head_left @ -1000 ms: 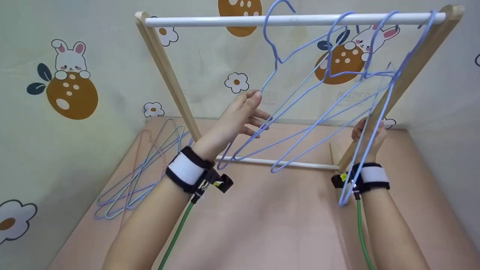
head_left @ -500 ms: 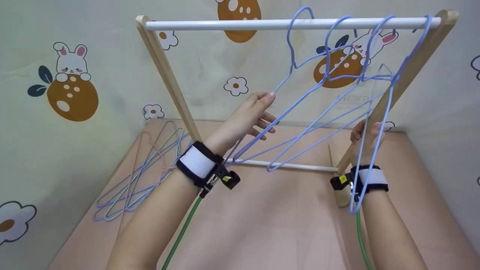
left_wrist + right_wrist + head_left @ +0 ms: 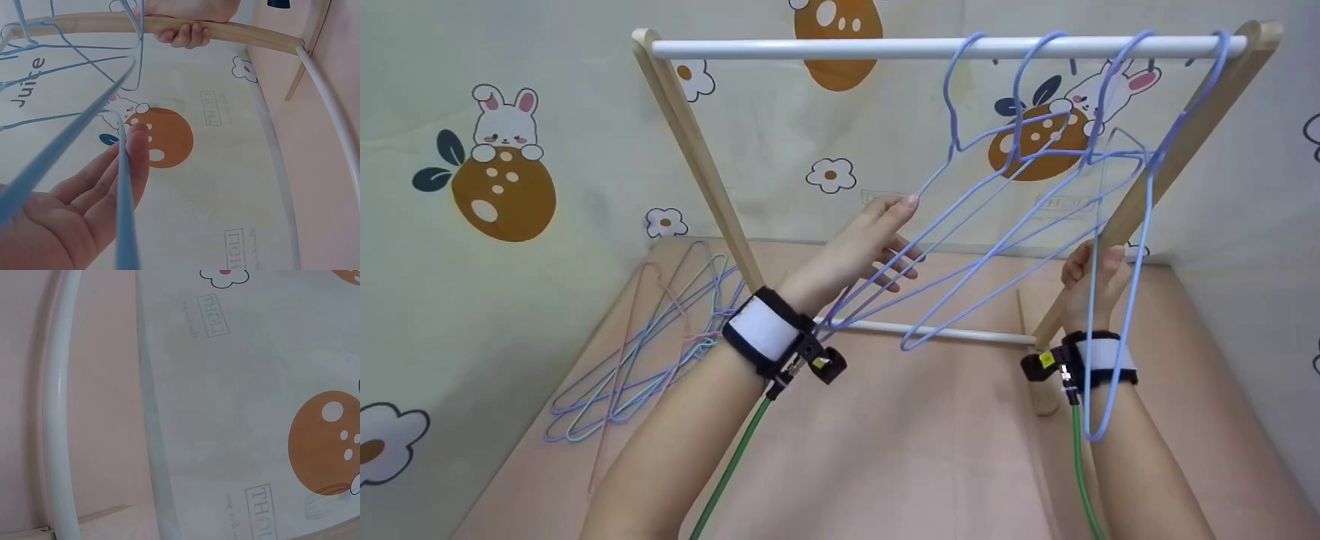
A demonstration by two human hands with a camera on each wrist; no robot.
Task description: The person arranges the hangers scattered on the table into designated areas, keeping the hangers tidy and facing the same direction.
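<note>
A wooden rack with a white top rail (image 3: 810, 49) stands before me, and several blue wire hangers (image 3: 1080, 157) hang at its right end. My left hand (image 3: 877, 244) holds the sloping shoulder wire of the leftmost blue hanger (image 3: 952, 112), whose hook sits over the rail. The left wrist view shows that wire (image 3: 125, 214) lying along my left hand's fingers (image 3: 135, 163). My right hand (image 3: 1091, 277) grips the rack's right wooden leg (image 3: 1185, 142); its fingers (image 3: 183, 35) curl round the leg.
A loose pile of blue, green and pink wire hangers (image 3: 660, 337) lies on the pink surface at the left. The rack's lower white rail (image 3: 960, 332) crosses behind my wrists. Cartoon-print fabric walls (image 3: 510, 172) close in the left, back and right.
My left hand carried the blue hanger to the right and its hook came down over the top rail beside the others. My right hand stayed on the wooden leg.
</note>
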